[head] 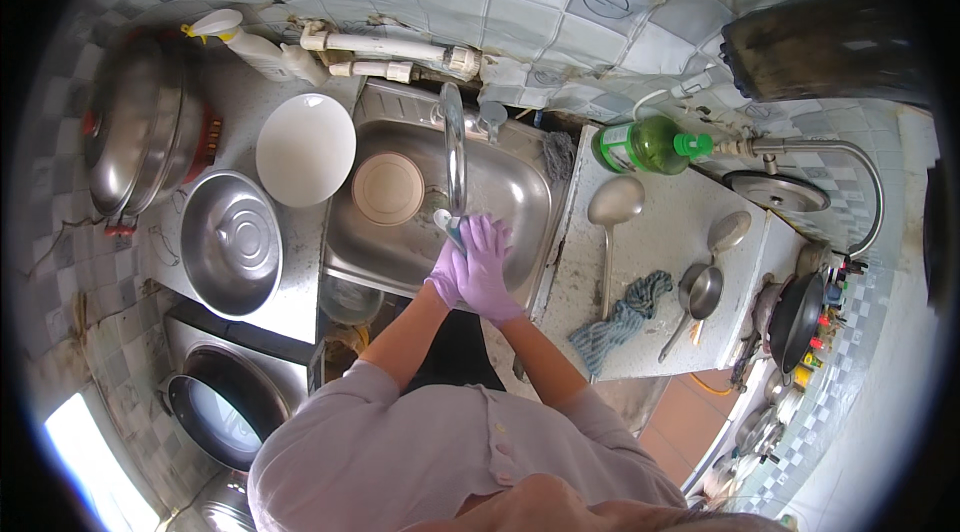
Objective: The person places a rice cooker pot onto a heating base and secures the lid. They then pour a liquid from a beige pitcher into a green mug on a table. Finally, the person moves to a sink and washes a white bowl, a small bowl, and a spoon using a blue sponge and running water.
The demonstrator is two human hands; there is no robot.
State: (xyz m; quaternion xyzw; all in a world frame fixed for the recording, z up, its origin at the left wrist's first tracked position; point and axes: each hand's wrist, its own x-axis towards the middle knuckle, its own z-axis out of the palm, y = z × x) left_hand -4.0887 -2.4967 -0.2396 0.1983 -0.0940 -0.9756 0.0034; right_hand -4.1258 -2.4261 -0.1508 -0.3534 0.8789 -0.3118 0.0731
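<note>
Over the front of the steel sink [517, 191], my left hand [445, 271] and my right hand [484, 262] are close together, both in thin purple gloves. Between them shows a small item with a white round end [442, 218] and a teal part; which hand grips it, and what it is, I cannot tell. My right hand lies over the item and partly over my left hand. The curved chrome faucet [454, 149] ends just above them. A beige plate or shallow bowl [388, 188] rests in the sink, left of my hands.
Left counter: a white bowl [306, 149], a steel basin [231, 243], a lidded pan [139, 127] and a spray bottle [251, 44]. Right counter: a green bottle [645, 145], a large ladle [616, 200], a twisted cloth [626, 322] and a small steel ladle [705, 292]. A dark scourer [559, 155] sits on the sink's rim.
</note>
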